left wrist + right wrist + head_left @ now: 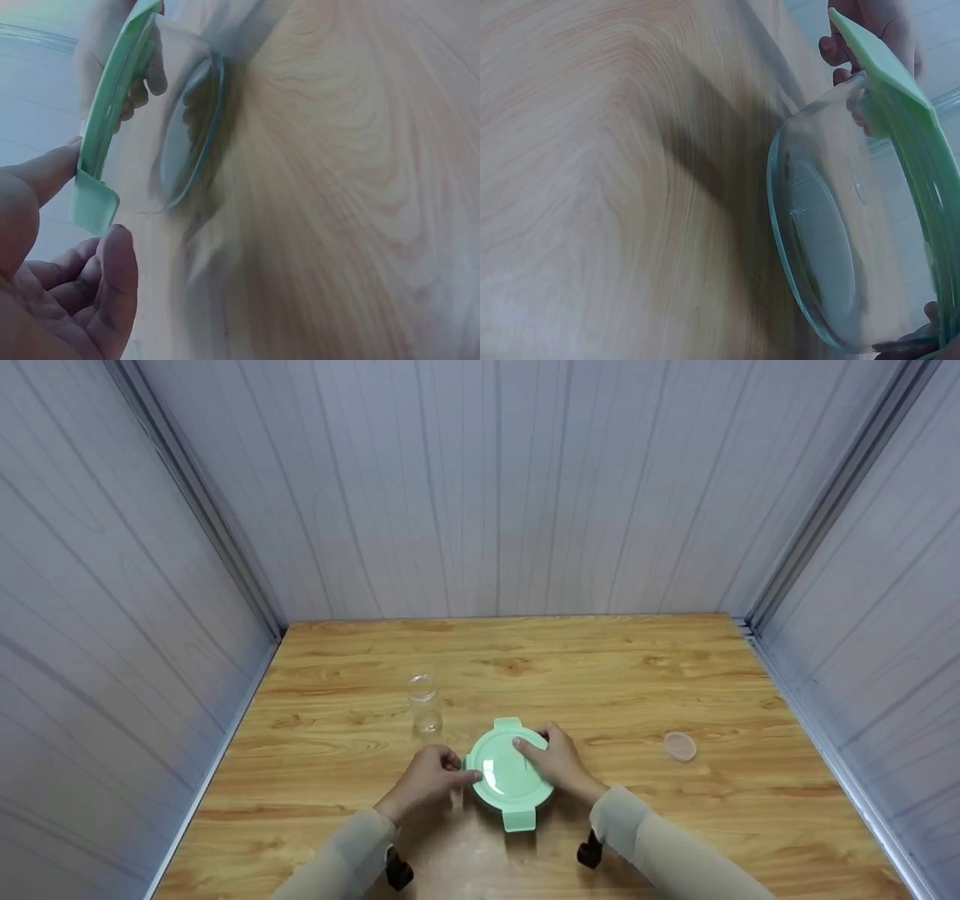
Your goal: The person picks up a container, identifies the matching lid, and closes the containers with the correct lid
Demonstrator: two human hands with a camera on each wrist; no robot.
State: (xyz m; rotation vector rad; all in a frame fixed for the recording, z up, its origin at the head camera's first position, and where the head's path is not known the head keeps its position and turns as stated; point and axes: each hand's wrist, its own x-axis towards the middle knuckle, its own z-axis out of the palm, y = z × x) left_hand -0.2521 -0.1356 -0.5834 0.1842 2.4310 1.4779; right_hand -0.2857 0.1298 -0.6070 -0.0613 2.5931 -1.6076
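A round glass food container (885, 247) stands on the table under a light green lid (510, 772) with side flaps. My right hand (559, 761) grips it from the right, thumb lying on top of the lid and fingers down the side. On the opposite side, my left hand (431, 776) has its thumb on the lid's rim. In the left wrist view a side flap (94, 204) juts outward between that thumb and the curled index finger, whose tip is at the flap's edge. The glass looks see-through, with no contents that I can make out.
A clear cylindrical jar (425, 705) stands behind and left of the container. Far to the right lies a small round translucent lid (679, 746). Pale panelled walls (495, 487) enclose the wooden table (600, 675) at the back and both sides.
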